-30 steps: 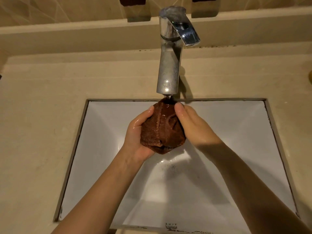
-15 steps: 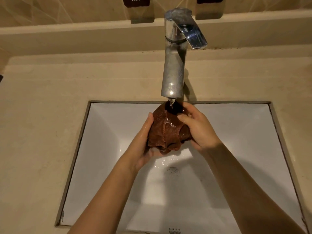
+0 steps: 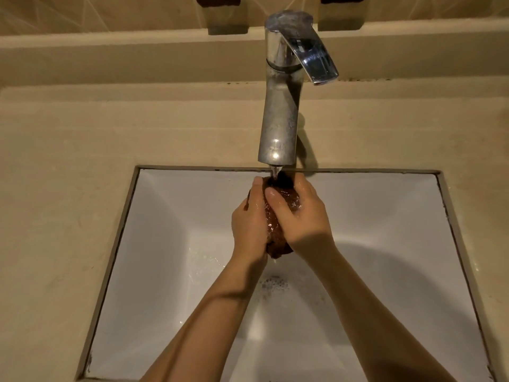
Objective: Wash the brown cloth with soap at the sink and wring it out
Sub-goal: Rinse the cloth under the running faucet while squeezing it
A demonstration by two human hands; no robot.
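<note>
The wet brown cloth (image 3: 275, 230) is bunched into a narrow wad between my two hands, over the white sink basin (image 3: 170, 244). My left hand (image 3: 248, 227) presses it from the left and my right hand (image 3: 300, 216) wraps over it from the right. Most of the cloth is hidden by my fingers; its lower end sticks out below them. A thin stream of water runs from the chrome tap (image 3: 281, 106) onto the top of the cloth.
The basin is set into a beige counter (image 3: 68, 188) with a raised ledge behind. The drain (image 3: 272, 283) with some foam lies below my hands. Two dark fittings (image 3: 217, 1) hang on the tiled wall at the top edge.
My hands have closed together, squeezing the cloth from a broad loose bundle into a tight narrow wad. My right hand has come over the front of it.
</note>
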